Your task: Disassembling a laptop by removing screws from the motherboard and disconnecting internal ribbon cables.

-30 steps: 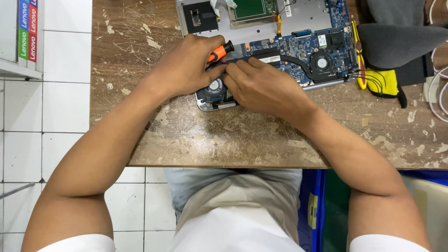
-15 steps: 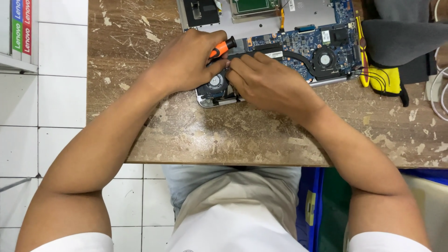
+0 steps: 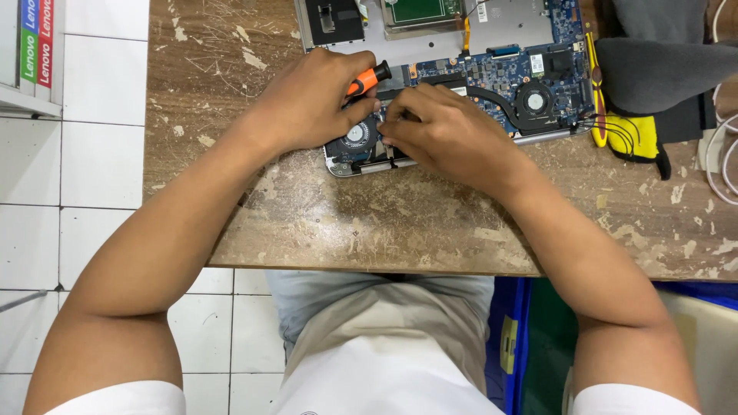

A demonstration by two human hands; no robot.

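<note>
An opened laptop (image 3: 507, 31) lies bottom-up on the worn wooden table (image 3: 400, 223), its blue circuit board, heat pipe and two round fans exposed. My left hand (image 3: 319, 100) grips an orange and black screwdriver (image 3: 367, 78) above the near-left fan (image 3: 355, 137). My right hand (image 3: 446, 131) rests on the laptop's near edge beside that fan, fingers bent down onto the board next to the screwdriver tip. What the right fingertips pinch is hidden.
A grey cloth (image 3: 661, 73) and a yellow and black tool (image 3: 634, 138) with thin wires lie right of the laptop. White cables (image 3: 723, 157) curl at the far right edge. White floor tiles (image 3: 100, 154) show left; a blue bin (image 3: 511, 338) stands under the table.
Both hands stay over the near-left fan with only slight finger shifts. The camera view has drifted a little, so the table sits slightly lower and to the left in the picture.
</note>
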